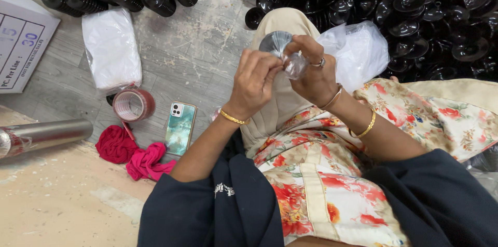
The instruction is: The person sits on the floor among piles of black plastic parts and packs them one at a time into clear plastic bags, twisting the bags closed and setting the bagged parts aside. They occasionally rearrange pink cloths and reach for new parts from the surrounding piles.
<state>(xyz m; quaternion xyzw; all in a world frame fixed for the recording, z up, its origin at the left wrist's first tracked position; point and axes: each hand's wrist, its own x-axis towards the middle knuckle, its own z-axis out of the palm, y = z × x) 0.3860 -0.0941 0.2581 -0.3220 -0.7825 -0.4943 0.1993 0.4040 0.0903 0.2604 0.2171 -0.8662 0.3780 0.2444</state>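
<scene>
Hands meet over the lap: left hand and right hand both pinch a small clear bag around a dark round cap, maybe half inside. Bagging step; next needs a gentle push.

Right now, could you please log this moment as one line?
left hand: pinching clear bag | right hand: holding bag with black disc | over lap | phone, tape roll on floor

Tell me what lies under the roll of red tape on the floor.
The roll of red tape sits on grey floor, overlapping a dark object's edge. What that object is stays hidden beneath it.
</scene>
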